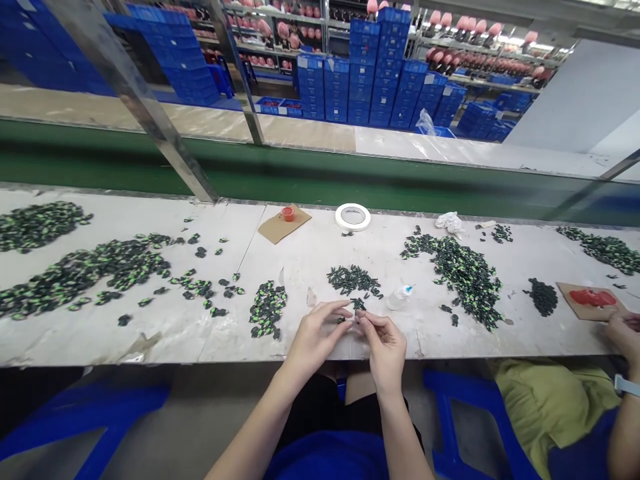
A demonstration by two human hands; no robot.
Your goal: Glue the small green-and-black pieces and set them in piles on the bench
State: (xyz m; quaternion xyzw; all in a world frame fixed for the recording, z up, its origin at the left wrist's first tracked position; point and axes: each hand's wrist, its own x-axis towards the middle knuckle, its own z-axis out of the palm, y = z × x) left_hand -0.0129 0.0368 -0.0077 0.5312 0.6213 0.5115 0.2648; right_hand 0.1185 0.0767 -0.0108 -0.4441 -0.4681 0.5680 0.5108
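Note:
At the table's front edge, my left hand (319, 331) pinches a small dark green-and-black part (341, 321) between thumb and fingertips. Close beside it, my right hand (387, 343) has thumb and forefinger pressed together; whatever is in them is too small to make out. Just beyond my fingertips lie a few small dark pieces (358, 304). Farther back is a loose pile of slim dark pieces (351, 280). A clear bottle with a blue tip (400, 297) stands to the right of that pile. On the left lies a group of black-and-green parts (269, 308).
Larger heaps of parts spread left (95, 267) and right (467, 277). A tape roll (340, 218) and a cardboard piece (274, 229) with a red cup (287, 213) lie behind. At right, another person's hand (625, 333) touches cardboard bearing red material (593, 297).

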